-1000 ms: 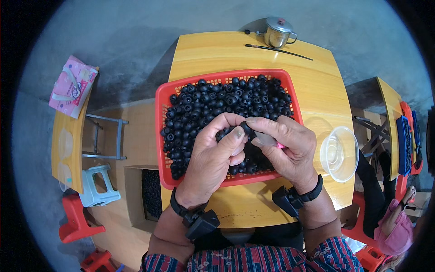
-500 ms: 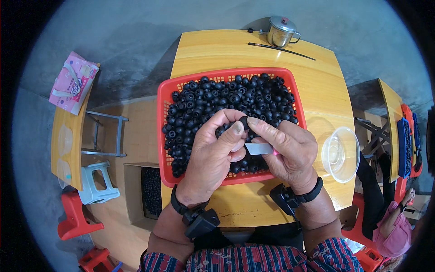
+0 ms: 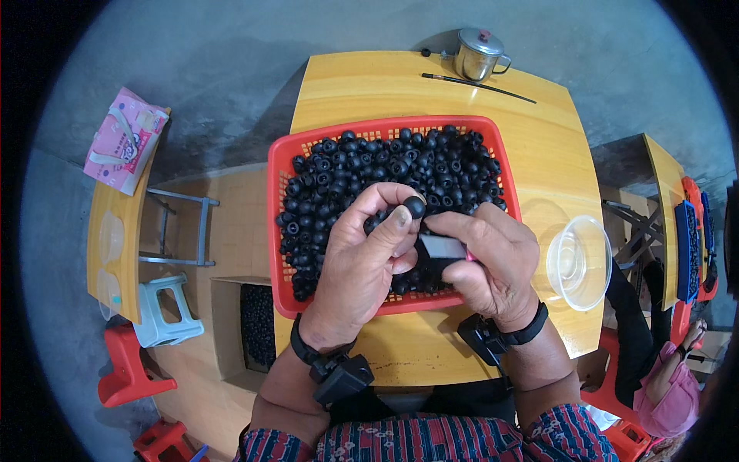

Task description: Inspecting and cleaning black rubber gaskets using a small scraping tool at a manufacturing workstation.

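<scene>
Between the thumb and fingers of my left hand is a small round black piece, its smooth side showing. My right hand, just beside it, grips a small knife; only the flat pale blade and a bit of its pink handle show. The blade lies just below the held piece, apart from it. Both hands are over a red plastic basket full of similar black pieces, many with a round hole.
The basket stands on a yellow wooden table. To its right is a clear plastic tub; at the back are a lidded metal mug and a dark stick. A cardboard box is at lower left. Another person sits at right.
My right thumb has come off the black piece and drawn down, with the knife blade tilting. The piece now shows more of its rounded side in my left fingers.
</scene>
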Action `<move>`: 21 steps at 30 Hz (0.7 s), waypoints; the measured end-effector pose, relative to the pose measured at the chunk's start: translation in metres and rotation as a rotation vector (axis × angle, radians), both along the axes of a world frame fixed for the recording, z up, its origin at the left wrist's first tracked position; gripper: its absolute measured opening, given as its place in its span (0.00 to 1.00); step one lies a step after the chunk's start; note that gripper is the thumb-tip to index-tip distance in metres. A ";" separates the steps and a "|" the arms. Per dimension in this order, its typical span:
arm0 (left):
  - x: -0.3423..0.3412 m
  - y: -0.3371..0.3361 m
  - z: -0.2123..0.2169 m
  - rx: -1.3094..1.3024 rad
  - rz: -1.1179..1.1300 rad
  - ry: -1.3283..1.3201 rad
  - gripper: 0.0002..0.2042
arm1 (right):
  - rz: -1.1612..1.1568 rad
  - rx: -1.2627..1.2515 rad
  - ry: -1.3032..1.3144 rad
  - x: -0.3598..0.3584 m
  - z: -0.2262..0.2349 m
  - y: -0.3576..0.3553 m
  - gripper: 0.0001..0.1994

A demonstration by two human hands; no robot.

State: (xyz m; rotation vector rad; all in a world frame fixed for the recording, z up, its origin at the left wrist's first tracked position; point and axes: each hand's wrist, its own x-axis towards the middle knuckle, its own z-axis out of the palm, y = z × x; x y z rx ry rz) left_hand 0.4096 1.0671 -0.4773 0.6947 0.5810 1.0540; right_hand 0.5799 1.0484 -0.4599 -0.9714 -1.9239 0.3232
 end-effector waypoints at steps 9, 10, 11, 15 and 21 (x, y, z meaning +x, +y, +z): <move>-0.001 0.002 0.010 -0.001 -0.038 -0.008 0.08 | -0.177 -0.048 -0.049 -0.003 -0.003 0.006 0.08; 0.000 0.002 0.010 0.004 -0.041 -0.009 0.08 | -0.179 -0.047 -0.051 -0.002 -0.002 0.006 0.08; 0.000 0.003 0.010 0.005 -0.042 -0.010 0.08 | -0.182 -0.050 -0.048 -0.002 -0.001 0.007 0.08; 0.001 0.004 0.013 0.013 -0.046 -0.014 0.08 | -0.186 -0.047 -0.048 0.000 0.000 0.008 0.09; 0.002 0.004 0.010 0.013 -0.036 -0.002 0.09 | -0.190 -0.050 -0.088 0.001 -0.001 0.007 0.10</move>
